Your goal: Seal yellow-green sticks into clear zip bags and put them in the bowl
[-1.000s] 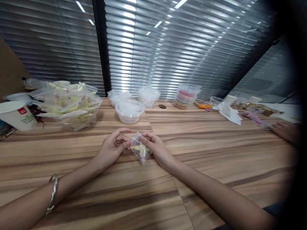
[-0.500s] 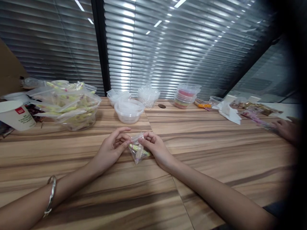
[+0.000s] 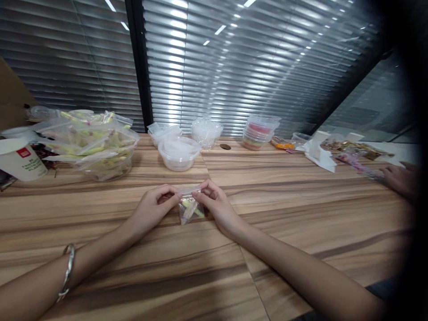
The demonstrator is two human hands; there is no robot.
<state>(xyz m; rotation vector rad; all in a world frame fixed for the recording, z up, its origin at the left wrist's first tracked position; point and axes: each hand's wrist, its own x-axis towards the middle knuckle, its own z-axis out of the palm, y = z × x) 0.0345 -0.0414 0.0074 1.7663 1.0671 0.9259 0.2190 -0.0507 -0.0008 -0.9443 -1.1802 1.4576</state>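
A small clear zip bag (image 3: 191,210) hangs between my hands just over the wooden table. Inside it are yellow-green and pale wrapped pieces whose kind I cannot make out. My left hand (image 3: 156,204) pinches the bag's upper left corner between thumb and fingers. At the upper right corner, my right hand (image 3: 217,204) pinches the same top edge. The zip strip runs straight between the two thumbs.
At left, a clear tub (image 3: 109,169) is heaped with similar filled bags beside a paper cup (image 3: 23,162). Clear bowls (image 3: 179,156) and stacked containers (image 3: 259,133) stand along the back. Another person's hand (image 3: 397,178) rests at far right near wrappers (image 3: 356,162).
My left fingers have closed onto the bag's top corner. The bag's top edge is now pulled straighter and its contents have shifted slightly left.
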